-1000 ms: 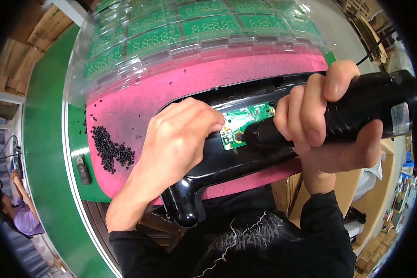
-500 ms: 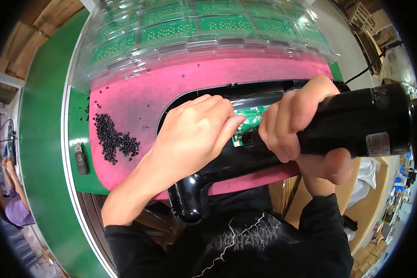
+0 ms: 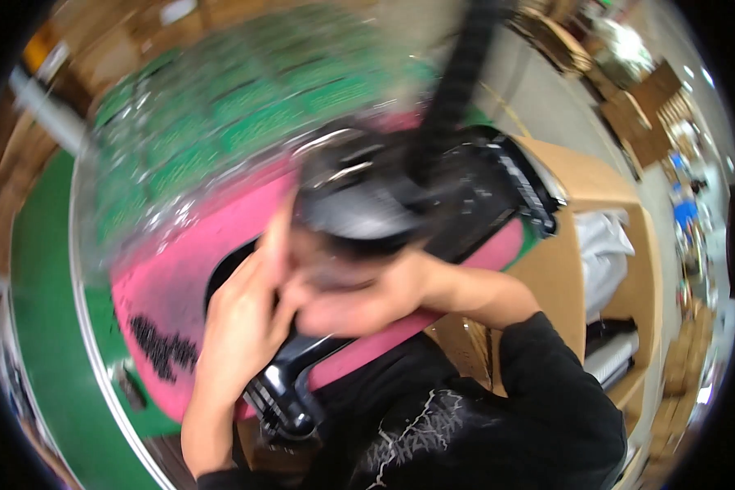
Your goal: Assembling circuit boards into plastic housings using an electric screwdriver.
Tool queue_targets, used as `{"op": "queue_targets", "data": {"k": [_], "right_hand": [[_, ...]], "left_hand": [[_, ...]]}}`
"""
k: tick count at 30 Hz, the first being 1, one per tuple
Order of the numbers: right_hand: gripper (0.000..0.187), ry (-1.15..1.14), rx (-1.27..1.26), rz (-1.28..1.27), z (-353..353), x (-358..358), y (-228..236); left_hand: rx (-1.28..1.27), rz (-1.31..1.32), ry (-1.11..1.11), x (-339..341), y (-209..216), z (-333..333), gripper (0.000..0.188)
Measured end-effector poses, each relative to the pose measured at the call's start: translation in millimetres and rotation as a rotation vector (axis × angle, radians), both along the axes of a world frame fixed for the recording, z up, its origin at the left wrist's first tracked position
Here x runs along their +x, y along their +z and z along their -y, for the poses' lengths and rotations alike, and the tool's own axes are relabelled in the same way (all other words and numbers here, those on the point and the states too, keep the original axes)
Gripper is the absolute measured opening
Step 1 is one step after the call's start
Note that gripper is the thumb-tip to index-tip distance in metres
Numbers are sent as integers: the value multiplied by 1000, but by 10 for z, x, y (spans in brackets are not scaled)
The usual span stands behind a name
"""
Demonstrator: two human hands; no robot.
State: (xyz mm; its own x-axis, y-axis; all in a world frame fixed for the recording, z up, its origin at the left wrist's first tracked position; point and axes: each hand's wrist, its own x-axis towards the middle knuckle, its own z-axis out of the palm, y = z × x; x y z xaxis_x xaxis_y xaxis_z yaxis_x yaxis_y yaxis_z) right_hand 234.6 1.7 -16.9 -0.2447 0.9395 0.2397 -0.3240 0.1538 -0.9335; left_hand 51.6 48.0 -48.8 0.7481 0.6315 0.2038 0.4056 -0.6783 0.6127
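My right hand [image 3: 355, 310] is wrapped round a thick black powered screwdriver [image 3: 359, 208], which stands tilted up toward me, smeared by motion. A black cable rises from that side of the tool. Close beside it, my left hand [image 3: 241, 318] is over the black plastic housing [image 3: 290, 396]. Its fingertips are blurred and partly behind the tool, so their grip does not show. The housing lies slantwise on a pink mat [image 3: 212, 216], its handle-like end toward me. Hands and tool hide its middle, and no green board shows inside it.
Clear plastic trays of green circuit boards [image 3: 220, 122] lie beyond the mat. Small black screws [image 3: 163, 347] are heaped on the mat's left. Beside them lies a small dark object [image 3: 129, 388] on the green table [image 3: 45, 327]. An open cardboard box [image 3: 645, 278] holding bags stands at the right.
My view has turned, so the housing now slants. The screwdriver has swung from pointing left, with its tip at the green board, to tilting up. Both hands are closer together.
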Motion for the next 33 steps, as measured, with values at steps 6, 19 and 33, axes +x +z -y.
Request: {"op": "queue_targets", "data": {"k": [6, 19, 33], "right_hand": [[38, -224, 230, -129, 17, -166, -5], [34, -421, 318, -426, 190, -76, 238], [52, -147, 274, -499, 414, 97, 103]], "left_hand": [[-90, -34, -30, -201, -215, 48, 40], [135, 49, -152, -174, -98, -3, 11], [-184, 166, -383, 0, 14, -8, 6]]}}
